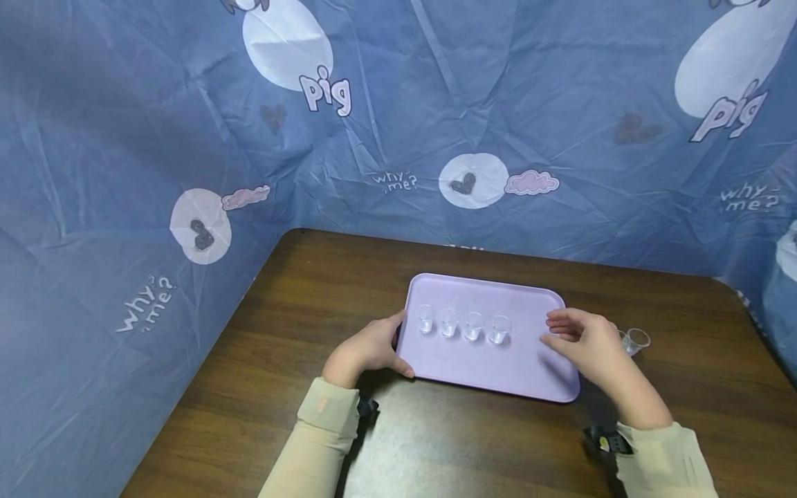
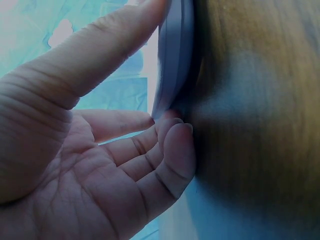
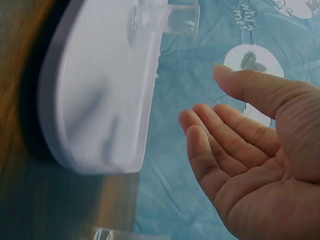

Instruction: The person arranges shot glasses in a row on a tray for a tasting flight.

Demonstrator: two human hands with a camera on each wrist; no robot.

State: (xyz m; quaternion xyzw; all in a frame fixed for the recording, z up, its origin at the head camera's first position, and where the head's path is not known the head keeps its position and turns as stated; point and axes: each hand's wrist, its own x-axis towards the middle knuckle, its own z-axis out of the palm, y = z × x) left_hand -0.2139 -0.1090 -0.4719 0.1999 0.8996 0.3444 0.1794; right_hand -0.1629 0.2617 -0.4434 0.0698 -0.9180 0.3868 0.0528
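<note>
A lilac tray (image 1: 461,370) lies on the wooden table with several small clear shot glasses (image 1: 473,326) standing in a row across its left and middle part. My left hand (image 1: 370,347) grips the tray's left end, thumb at the near corner and fingers along the side rim. In the left wrist view, the fingertips (image 2: 180,145) curl in close at the tray's edge (image 2: 172,60). Over the tray's right end hovers my right hand (image 1: 582,342), its fingers loosely bent, thumb apart from them, nothing held. The right wrist view shows its palm (image 3: 260,195) bare.
To the right of the tray, partly hidden by my right hand, more clear shot glasses (image 1: 636,340) are on the brown table (image 1: 697,387). A blue printed cloth (image 1: 398,138) hangs behind the table and along its left side.
</note>
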